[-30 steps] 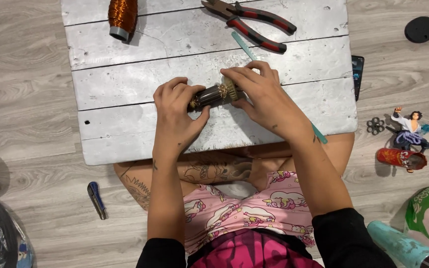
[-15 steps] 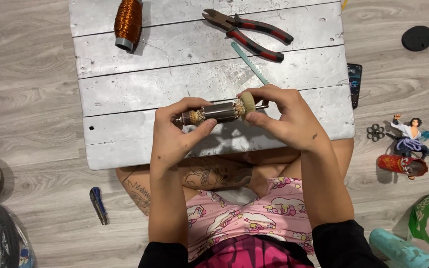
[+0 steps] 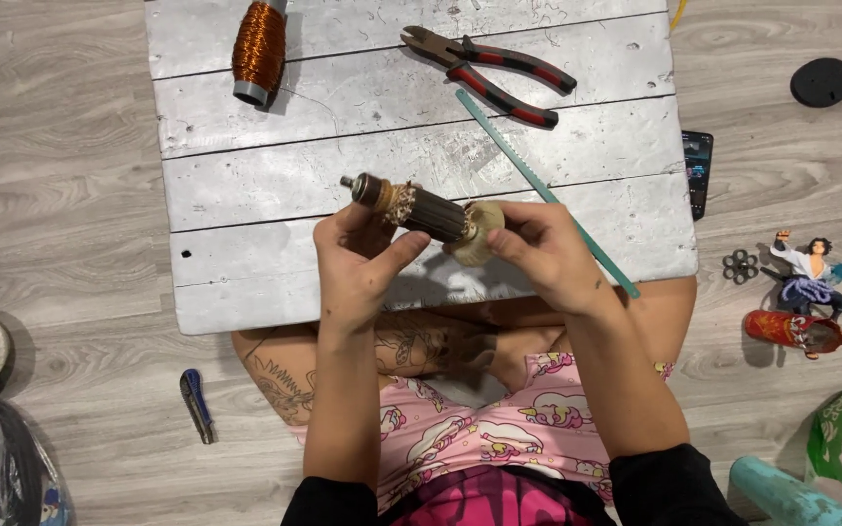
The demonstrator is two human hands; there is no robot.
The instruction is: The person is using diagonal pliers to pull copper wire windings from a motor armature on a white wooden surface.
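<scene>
Here, a grey plank board [image 3: 421, 146] fills the upper middle of the frame, laid on a pale wood floor [image 3: 60, 195], with a seated person's knees tucked under its lower edge. Just above that edge, at mid-frame, both hands hold a small motor rotor [image 3: 421, 209] in the air, tilted so that its shaft end points to the upper left. The left hand [image 3: 358, 268] is wrapped around the rotor's darker, wound part, thumb pressed along its underside. The right hand [image 3: 543, 253] pinches the pale round fan end between fingers and thumb. Neither hand is free.

At the top of the frame, red-handled cutting pliers [image 3: 489, 70] lie on the board with their jaws apart. To their left stands a spool of copper wire [image 3: 258, 49]; a long teal strip [image 3: 538, 185] runs diagonally from below the pliers toward the right hand. A figurine [image 3: 806, 268] sits on the floor at right, a small blue knife [image 3: 197, 404] at lower left.

The risk, judged from this grip, is a slip: the rotor hangs over the board edge and the lap, and a loosened pinch could drop it. The fine windings near the left thumb look easy to snag or bend, and the strip's end lies close to the right wrist, where a turn could knock it off.
</scene>
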